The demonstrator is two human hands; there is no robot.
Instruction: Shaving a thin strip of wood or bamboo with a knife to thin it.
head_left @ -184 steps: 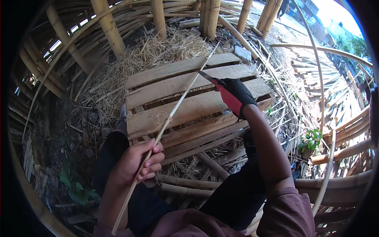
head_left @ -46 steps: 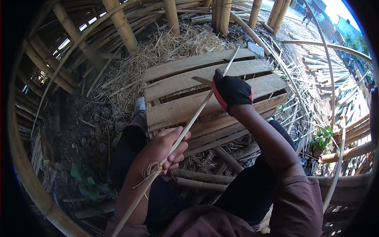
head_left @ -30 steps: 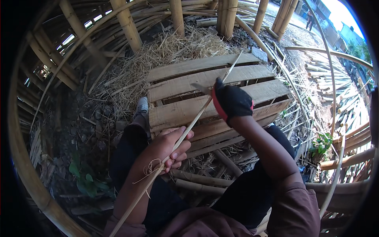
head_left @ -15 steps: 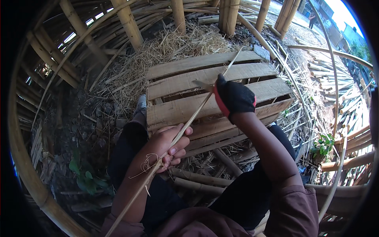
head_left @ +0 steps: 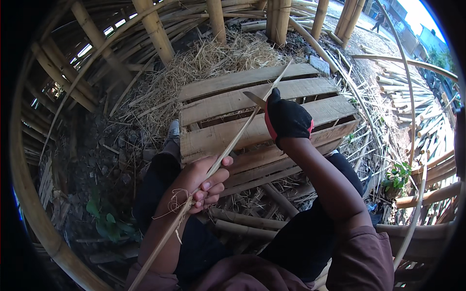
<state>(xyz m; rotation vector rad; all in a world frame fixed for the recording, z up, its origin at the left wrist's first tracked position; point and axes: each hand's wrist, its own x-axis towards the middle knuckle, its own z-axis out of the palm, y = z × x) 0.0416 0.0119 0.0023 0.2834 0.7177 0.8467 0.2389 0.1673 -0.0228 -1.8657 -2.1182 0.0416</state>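
Note:
A long, thin bamboo strip (head_left: 241,130) runs slantwise from beside my left forearm, up over a wooden crate. My bare left hand (head_left: 208,183) is closed around its middle. Curled shavings (head_left: 177,203) cling to the strip just below that hand. My right hand (head_left: 287,118), in a black and red glove, is closed on a knife, its handle hidden in the fist. The knife blade (head_left: 254,99) points left and lies against the upper part of the strip. Beneath both stands the slatted wooden crate (head_left: 213,138), in front of my knees.
Straw-like shavings (head_left: 208,63) are heaped behind the crate. Bamboo posts (head_left: 154,31) rise at the back, and a bent pole (head_left: 34,213) curves along the left. Cut bamboo pieces (head_left: 407,99) lie piled at right. A distant person (head_left: 378,23) is at the top right.
The knife blade has tilted, its tip now higher, and my right hand has shifted slightly. My left hand and the strip have moved slightly left. The distant person has moved left.

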